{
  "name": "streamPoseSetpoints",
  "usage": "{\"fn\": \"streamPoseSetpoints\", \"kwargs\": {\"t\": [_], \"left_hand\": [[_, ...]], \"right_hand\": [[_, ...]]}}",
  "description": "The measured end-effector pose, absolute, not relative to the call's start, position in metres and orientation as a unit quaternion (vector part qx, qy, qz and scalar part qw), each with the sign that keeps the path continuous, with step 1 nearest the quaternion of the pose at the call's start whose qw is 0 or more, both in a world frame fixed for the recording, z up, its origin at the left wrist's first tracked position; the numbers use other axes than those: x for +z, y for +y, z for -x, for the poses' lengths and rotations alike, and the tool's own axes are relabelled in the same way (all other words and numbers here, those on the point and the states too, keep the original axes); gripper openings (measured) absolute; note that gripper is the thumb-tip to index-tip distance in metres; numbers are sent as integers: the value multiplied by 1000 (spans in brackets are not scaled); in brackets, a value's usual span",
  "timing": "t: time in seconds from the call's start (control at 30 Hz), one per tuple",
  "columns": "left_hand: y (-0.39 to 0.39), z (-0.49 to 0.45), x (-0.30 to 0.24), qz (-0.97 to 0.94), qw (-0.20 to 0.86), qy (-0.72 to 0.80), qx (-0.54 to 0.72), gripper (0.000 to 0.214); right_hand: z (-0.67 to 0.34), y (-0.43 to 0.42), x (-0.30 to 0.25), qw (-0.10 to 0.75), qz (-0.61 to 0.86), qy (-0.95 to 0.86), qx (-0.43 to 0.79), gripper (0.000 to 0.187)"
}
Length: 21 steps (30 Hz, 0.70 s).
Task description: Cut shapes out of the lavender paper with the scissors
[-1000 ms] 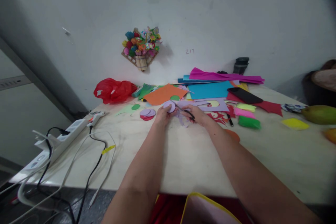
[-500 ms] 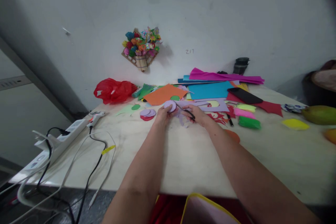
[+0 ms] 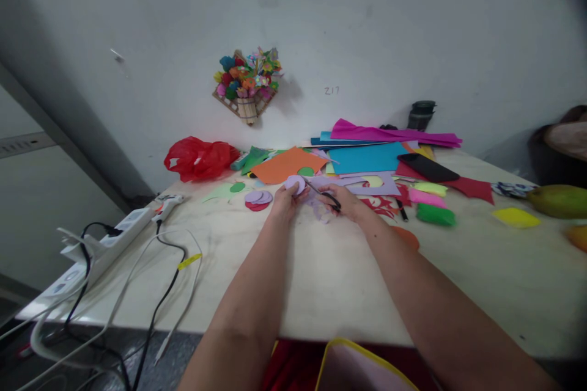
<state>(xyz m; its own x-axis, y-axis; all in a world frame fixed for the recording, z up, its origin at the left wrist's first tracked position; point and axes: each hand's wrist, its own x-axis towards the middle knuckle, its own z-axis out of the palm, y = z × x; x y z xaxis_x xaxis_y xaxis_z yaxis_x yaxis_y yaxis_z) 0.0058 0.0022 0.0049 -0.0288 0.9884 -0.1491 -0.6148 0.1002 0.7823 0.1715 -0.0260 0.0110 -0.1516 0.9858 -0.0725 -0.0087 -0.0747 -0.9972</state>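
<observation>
Between the fingers of my left hand (image 3: 285,200) is a round lavender paper disc (image 3: 295,184). My right hand (image 3: 345,201) is closed around the black handles of a pair of scissors (image 3: 333,201), whose blades point left at the disc's edge. Small lavender paper scraps (image 3: 321,212) lie on the table below the scissors. Left of my left hand rests a stack of lavender circles (image 3: 258,197) on red ones. A lavender sheet with cut-outs (image 3: 389,184) lies beyond my right hand.
Orange sheet (image 3: 287,166), blue sheet (image 3: 364,157) and black phone (image 3: 428,167) lie at the back. A red plastic bag (image 3: 200,159) sits at the back left. A power strip (image 3: 98,250) with cables runs along the left edge. Green packet (image 3: 435,214) and mango (image 3: 559,200) are at right.
The lavender disc in my left hand has shifted and turned slightly to the left. The scissors' blades show a little more clearly beside it. Both arms stay nearly in place.
</observation>
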Motion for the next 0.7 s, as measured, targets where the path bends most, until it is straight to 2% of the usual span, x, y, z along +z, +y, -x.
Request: {"fn": "streamPoseSetpoints", "kwargs": {"t": [0.7], "left_hand": [[5,-5,-1,-310,641,377,592,21]], "right_hand": [[-171,-30,17,432,486,-548,527,30]]}}
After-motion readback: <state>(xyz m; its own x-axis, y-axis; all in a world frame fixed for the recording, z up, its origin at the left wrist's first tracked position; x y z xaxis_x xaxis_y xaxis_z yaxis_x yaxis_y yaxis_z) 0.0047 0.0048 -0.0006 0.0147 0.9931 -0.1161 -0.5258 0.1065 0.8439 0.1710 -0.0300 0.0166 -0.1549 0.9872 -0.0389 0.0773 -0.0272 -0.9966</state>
